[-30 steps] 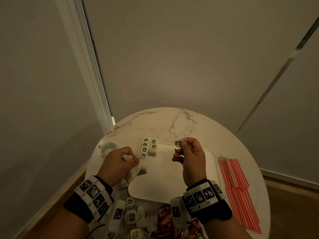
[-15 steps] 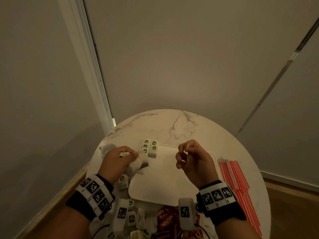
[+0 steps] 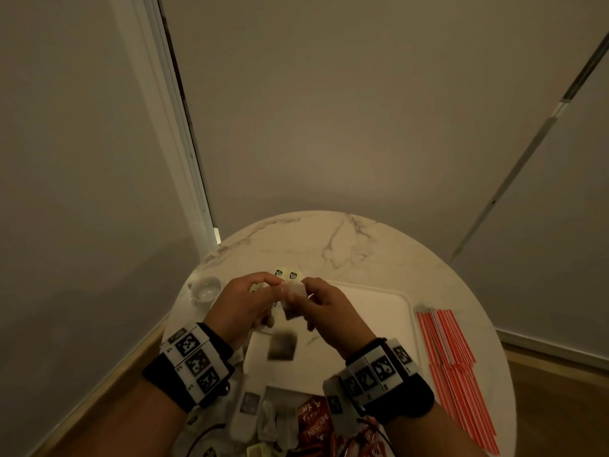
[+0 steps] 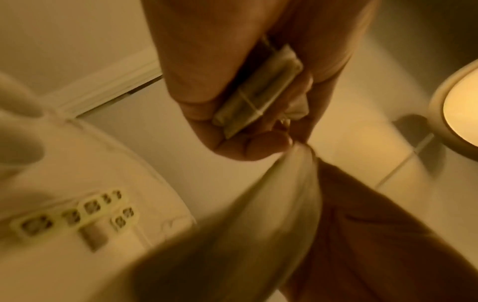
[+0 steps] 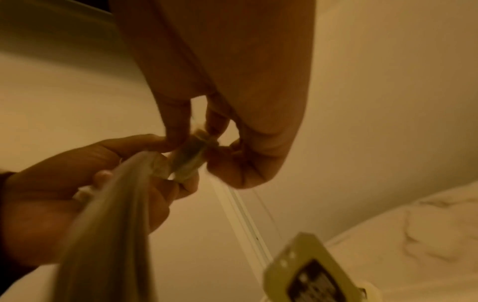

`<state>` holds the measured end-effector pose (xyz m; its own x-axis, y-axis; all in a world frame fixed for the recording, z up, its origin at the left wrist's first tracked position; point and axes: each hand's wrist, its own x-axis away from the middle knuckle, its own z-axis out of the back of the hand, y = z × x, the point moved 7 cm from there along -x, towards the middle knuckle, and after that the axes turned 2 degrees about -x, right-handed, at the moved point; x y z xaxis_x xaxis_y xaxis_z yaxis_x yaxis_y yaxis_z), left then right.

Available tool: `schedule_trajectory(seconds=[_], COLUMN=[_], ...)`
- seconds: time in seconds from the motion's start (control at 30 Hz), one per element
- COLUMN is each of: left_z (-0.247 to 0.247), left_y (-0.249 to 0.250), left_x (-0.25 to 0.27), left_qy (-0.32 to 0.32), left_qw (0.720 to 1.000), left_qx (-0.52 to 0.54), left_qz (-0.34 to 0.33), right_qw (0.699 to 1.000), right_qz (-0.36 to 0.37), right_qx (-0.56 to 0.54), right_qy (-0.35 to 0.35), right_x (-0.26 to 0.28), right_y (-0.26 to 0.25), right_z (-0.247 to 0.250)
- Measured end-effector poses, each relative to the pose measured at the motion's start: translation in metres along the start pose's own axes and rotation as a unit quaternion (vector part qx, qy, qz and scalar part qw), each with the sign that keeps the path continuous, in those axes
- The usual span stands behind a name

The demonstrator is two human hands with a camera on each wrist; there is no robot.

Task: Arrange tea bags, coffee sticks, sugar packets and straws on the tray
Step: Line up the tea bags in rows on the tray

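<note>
Both hands have met above the tray (image 3: 389,311), each grip pinching one tea bag (image 3: 291,296).

1. Head view: from above, facing forward and down onto the round table (image 3: 346,245), with both hands low at 6 o'clock.
2. Left wrist view: very near, looking along the left hand (image 4: 232,85); the tray (image 4: 77,163) lies at 8 o'clock.
3. Right wrist view: very near, along the right hand (image 5: 227,81).
4. All three share the tea bag (image 3: 291,300) between the hands.
</note>
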<state>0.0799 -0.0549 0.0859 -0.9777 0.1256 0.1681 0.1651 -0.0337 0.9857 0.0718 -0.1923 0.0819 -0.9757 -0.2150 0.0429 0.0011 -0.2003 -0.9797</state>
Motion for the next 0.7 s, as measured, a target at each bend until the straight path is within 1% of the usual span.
schedule_trajectory(seconds=[0.03,0.13,0.2,0.23,0.3,0.37,0.43,0.5,0.57,0.6,0.63,0.7], left_z=[0.0,0.001,0.0,0.0,0.001,0.004,0.003,-0.004,-0.007,-0.006,-0.004,0.0], left_y=[-0.004,-0.018,-0.023,-0.026,-0.034,-0.042,-0.044,-0.041,-0.036,-0.034,-0.032,-0.026], left_x=[0.0,0.001,0.002,0.004,0.006,0.008,0.009,0.009,0.007,0.005,0.003,0.0], left_qy=[-0.002,0.009,0.016,0.016,0.022,0.032,0.029,0.006,-0.003,0.006,0.018,0.027], left_qw=[0.999,0.99,0.979,0.968,0.935,0.903,0.892,0.886,0.891,0.902,0.918,0.958], left_qx=[0.039,0.13,0.186,0.225,0.315,0.379,0.396,0.407,0.402,0.386,0.357,0.267], left_qz=[0.012,0.054,0.083,0.106,0.161,0.198,0.217,0.222,0.213,0.195,0.169,0.102], right_qw=[1.0,1.0,0.999,0.999,0.998,0.993,0.987,0.988,0.992,0.993,0.994,0.995], right_qz=[0.004,-0.005,-0.014,-0.016,-0.019,-0.029,-0.033,-0.021,-0.005,-0.001,0.002,0.004], right_qx=[0.013,-0.019,-0.03,-0.038,-0.066,-0.113,-0.155,-0.151,-0.128,-0.119,-0.113,-0.1], right_qy=[0.0,-0.018,-0.009,-0.002,0.002,-0.003,-0.01,-0.009,-0.004,-0.003,-0.002,-0.002], right_x=[-0.001,0.0,-0.001,-0.001,-0.002,-0.001,0.0,-0.001,-0.002,-0.002,-0.002,-0.001], right_y=[-0.003,-0.005,-0.001,0.001,0.004,0.003,0.0,-0.004,-0.009,-0.01,-0.012,-0.016], right_z=[-0.001,-0.01,-0.014,-0.014,-0.015,-0.013,-0.011,-0.008,-0.006,-0.006,-0.005,-0.004])
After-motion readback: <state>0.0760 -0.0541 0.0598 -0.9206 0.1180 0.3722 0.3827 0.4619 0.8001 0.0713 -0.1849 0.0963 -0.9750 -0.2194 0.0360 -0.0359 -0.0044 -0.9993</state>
